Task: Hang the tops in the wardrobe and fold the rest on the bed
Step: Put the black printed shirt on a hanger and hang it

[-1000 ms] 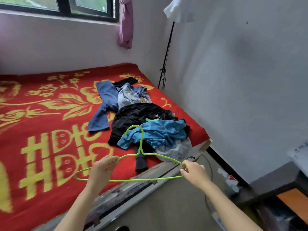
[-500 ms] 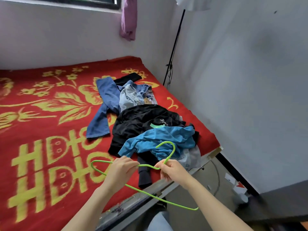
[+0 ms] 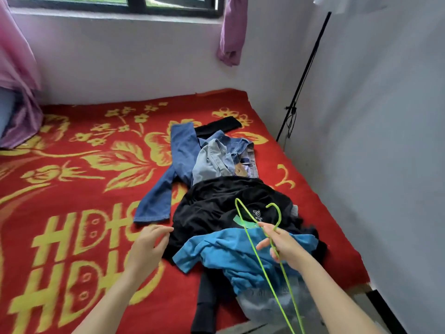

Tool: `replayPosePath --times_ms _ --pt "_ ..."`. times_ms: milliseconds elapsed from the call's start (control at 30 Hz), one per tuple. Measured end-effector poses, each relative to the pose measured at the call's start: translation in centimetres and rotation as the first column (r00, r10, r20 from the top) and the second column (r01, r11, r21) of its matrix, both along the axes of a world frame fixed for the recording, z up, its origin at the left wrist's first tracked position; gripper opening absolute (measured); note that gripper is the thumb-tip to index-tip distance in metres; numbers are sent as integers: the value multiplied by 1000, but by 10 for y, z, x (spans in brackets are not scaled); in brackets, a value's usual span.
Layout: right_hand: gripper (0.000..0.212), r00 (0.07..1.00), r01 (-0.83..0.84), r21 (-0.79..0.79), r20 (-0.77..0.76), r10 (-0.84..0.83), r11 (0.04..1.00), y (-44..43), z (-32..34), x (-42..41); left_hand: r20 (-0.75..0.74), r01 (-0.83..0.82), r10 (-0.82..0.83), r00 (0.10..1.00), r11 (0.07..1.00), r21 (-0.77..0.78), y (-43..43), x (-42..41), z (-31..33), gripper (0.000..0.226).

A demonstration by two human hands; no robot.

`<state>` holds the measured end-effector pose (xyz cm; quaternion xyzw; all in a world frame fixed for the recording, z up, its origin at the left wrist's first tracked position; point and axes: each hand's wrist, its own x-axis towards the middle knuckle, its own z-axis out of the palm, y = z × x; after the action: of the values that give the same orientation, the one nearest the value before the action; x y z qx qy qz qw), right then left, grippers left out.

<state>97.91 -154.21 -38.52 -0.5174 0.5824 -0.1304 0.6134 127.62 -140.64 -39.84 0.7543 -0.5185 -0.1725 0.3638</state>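
A heap of clothes lies on the right side of the red bed (image 3: pixel 72 213). A bright blue top (image 3: pixel 228 254) is nearest, over a black top (image 3: pixel 212 208) with white lettering. Blue jeans (image 3: pixel 178 160) and a pale denim shirt (image 3: pixel 212 157) lie further back. My right hand (image 3: pixel 281 244) grips a thin green wire hanger (image 3: pixel 257 256) near its hook, above the blue top. The hanger's frame hangs down toward me. My left hand (image 3: pixel 149 247) hovers with loosely spread fingers at the black top's left edge, holding nothing.
A white wall (image 3: pixel 385 165) runs along the bed's right side, with a black stand pole (image 3: pixel 303 78) in the corner. Purple curtains (image 3: pixel 232 30) hang by the window at the back. The bed's left half bears only the patterned cover.
My left hand has let go of the hanger and moved left toward the black top. My right hand now holds the hanger alone, swung upright. The view has moved closer over the bed.
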Motion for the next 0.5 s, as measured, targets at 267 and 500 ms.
replayPosePath --times_ms 267,500 --pt "23 921 386 -44 -47 -388 921 -136 -34 -58 -63 -45 55 997 989 144 -68 -27 0 18" --pt "19 822 316 -327 -375 -429 891 -206 -86 -68 -88 -82 106 990 968 239 -102 -39 -7 19"
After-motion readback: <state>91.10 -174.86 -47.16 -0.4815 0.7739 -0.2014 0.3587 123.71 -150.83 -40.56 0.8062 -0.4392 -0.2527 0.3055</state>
